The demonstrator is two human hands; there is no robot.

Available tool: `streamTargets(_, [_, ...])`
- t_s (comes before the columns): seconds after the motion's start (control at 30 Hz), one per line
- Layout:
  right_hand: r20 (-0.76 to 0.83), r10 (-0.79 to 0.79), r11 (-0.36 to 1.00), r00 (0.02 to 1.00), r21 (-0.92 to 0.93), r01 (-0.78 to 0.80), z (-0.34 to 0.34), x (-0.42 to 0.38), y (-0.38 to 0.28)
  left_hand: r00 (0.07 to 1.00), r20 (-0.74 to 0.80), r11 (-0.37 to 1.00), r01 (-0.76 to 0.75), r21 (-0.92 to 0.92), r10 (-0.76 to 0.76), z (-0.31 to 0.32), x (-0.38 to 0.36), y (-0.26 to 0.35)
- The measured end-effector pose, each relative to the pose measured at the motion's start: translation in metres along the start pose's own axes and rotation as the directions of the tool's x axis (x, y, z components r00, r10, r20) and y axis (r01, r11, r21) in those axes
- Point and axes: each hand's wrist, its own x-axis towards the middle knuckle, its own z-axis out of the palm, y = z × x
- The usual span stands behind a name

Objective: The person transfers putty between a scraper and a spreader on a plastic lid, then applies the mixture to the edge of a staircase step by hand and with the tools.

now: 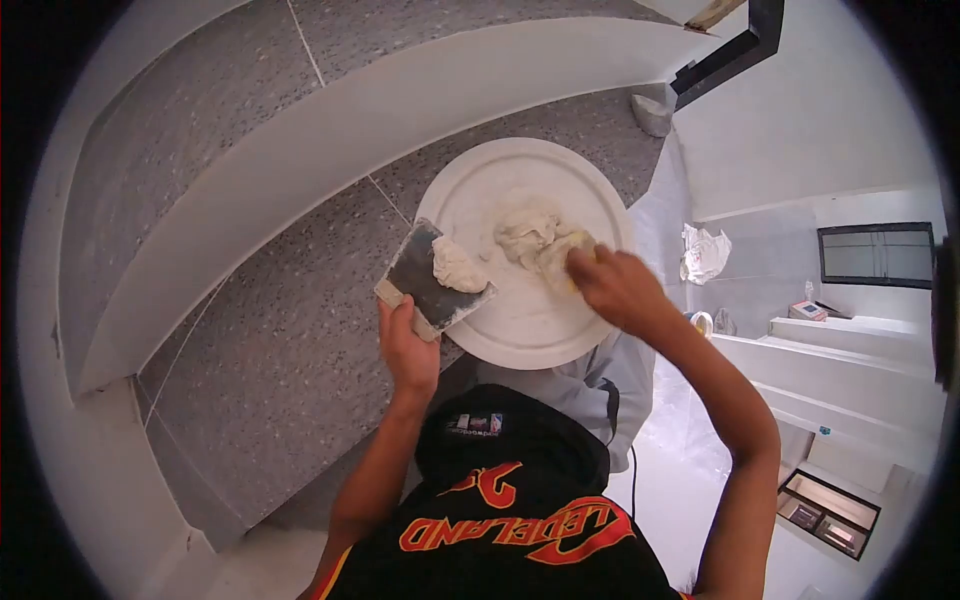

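Note:
My left hand (408, 350) is closed on the pale edge of a wide putty scraper (412, 265), whose flat dark blade faces up. A lump of off-white putty (458, 268) sits on that blade. Beside it, the scraper overlaps the left rim of a round white lid-like board (530, 345). A larger heap of putty (527, 235) lies smeared around the board's middle. Over the board's right side, my right hand (617, 287) is closed around a yellowish putty knife (573, 262). Its end meets the heap; the grip is mostly hidden by my fingers.
Grey speckled stair treads (290, 370) with a curved white riser (330, 130) surround the board. A grey stone-like piece (651, 115) lies at the back right near a black metal post (725, 65). Plastic sheeting (680, 420) covers the floor at right.

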Motion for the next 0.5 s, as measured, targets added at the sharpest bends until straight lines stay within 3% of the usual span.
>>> streamTargets(0.03, [0.133,-0.061,0.998,0.989,-0.020,0.065,-0.003,-0.005,-0.003,0.995,0.024,0.979,0.100,-0.180,-0.097,0.007,-0.002,0.009])
streamTargets(0.07, [0.126,-0.071,0.997,0.989,-0.029,0.076,-0.008,-0.005,0.002,0.996,0.022,0.978,0.086,-0.188,-0.083,0.000,0.003,0.002])
streamTargets(0.1, [0.142,-0.042,0.999,0.989,0.007,0.042,-0.017,-0.004,0.006,1.000,0.022,0.997,-0.012,0.082,0.011,-0.014,0.008,-0.011])
streamTargets(0.13, [0.162,0.002,0.999,0.987,0.049,-0.010,-0.024,-0.008,0.006,0.995,0.055,0.930,-0.102,0.353,0.088,-0.020,0.007,-0.014])
streamTargets(0.17, [0.038,0.014,0.998,0.999,0.053,-0.016,-0.028,-0.006,0.009,0.994,0.073,0.930,-0.105,0.353,0.085,-0.023,0.007,-0.015])
streamTargets(0.23, [0.048,0.000,0.999,0.999,0.047,-0.002,-0.004,-0.010,0.005,0.973,0.128,0.820,-0.230,0.523,0.192,-0.013,0.002,-0.013])
streamTargets(0.27, [0.054,-0.033,0.998,0.998,0.050,0.030,0.006,-0.013,0.004,0.971,0.144,0.822,-0.239,0.516,0.192,-0.005,0.001,-0.007])
streamTargets(0.3, [0.066,-0.025,0.999,0.998,0.040,0.022,-0.005,-0.016,0.000,0.999,0.037,0.968,-0.046,0.247,0.039,0.004,-0.001,0.005])
streamTargets(0.33, [0.052,-0.032,0.999,0.998,0.024,0.031,-0.020,-0.016,0.003,0.990,-0.023,0.989,0.135,-0.067,-0.136,0.010,-0.001,0.012])
streamTargets(0.4, [0.111,0.113,0.966,0.987,0.219,-0.135,-0.042,-0.023,0.008,0.984,0.028,0.976,0.176,-0.129,-0.174,0.004,0.002,0.013])
streamTargets(0.43, [-0.030,0.196,0.915,0.980,0.365,-0.172,-0.039,-0.026,0.012,0.973,0.074,0.954,0.231,-0.192,-0.221,0.000,0.007,0.008])
streamTargets(0.47, [-0.039,0.184,0.920,0.982,0.359,-0.158,-0.040,-0.027,0.010,0.976,0.071,0.956,0.217,-0.200,-0.206,-0.007,0.009,-0.004])
streamTargets(0.5, [-0.191,0.299,0.803,0.935,0.580,-0.138,-0.042,-0.027,0.006,0.978,0.177,0.911,-0.168,0.377,0.108,-0.015,0.009,-0.022])
